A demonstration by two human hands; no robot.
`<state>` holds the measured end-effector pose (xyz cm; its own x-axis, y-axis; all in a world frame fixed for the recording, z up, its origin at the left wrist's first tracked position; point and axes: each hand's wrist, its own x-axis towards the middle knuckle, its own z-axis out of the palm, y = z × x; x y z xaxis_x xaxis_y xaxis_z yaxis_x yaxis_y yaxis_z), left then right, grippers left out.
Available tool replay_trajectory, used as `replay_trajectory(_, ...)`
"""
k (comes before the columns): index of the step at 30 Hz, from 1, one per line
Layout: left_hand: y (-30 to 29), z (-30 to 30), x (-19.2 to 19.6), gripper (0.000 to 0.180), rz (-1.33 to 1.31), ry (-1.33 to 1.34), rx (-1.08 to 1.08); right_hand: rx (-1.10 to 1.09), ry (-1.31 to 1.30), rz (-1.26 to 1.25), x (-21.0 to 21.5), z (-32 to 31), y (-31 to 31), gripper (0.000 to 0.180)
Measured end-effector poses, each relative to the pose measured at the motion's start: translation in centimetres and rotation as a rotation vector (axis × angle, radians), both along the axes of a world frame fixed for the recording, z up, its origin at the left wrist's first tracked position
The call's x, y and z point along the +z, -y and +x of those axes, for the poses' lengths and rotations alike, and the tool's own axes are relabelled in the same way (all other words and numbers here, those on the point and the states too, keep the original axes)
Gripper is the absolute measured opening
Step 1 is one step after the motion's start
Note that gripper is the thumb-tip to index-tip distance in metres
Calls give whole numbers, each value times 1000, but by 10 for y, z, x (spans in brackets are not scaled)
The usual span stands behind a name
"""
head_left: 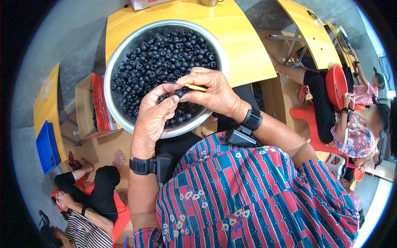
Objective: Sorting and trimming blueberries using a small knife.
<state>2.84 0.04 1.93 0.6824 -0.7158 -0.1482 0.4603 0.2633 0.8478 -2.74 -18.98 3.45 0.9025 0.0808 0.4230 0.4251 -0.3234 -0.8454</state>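
A wide metal basin (108, 82) holds a heap of small black round pieces (165, 53), several showing a hole or ring on one end. Over its near side, my left hand (155, 109) pinches one small black round piece (179, 93) between thumb and fingers. My right hand (213, 91) grips a thin tool with a yellow handle (196, 87), its slim dark tip pointing left above that piece. The right thumb is close beside the piece; whether it touches cannot be made out. Both hands are closed.
The basin rests on a yellow table (244, 49). An open cardboard box (84, 107) stands left, near a blue tray (47, 146) on another table. A seated person (95, 206) is at lower left; others sit at right, one with a red basin (336, 87) at the lap.
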Motion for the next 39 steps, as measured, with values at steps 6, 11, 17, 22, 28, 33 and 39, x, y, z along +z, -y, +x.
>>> replay_trajectory(6, -1, -1, 0, 23, -38, -70, 15, -1, -82, 129, -3, 2, 1, 22)
replay_trajectory(11, -1, -2, -1, 23, -53, -66, 18, -7, -136, 111, -2, 2, 2, 19)
replay_trajectory(17, -2, 0, -1, 20, -11, -79, -7, -18, -122, 35, 3, 0, 0, 20)
replay_trajectory(22, -2, 1, 0, 18, -6, -99, -4, -17, -90, 17, 6, 0, -1, 23)
replay_trajectory(28, -1, 1, 1, 21, 4, -125, 9, 1, -86, 43, 2, 3, -2, 24)
replay_trajectory(33, -1, 0, 2, 21, 9, -138, 21, 11, -107, 97, 1, 2, -3, 23)
replay_trajectory(39, -4, 3, -7, 26, 2, -124, -18, -3, -116, 84, 3, 1, -4, 19)
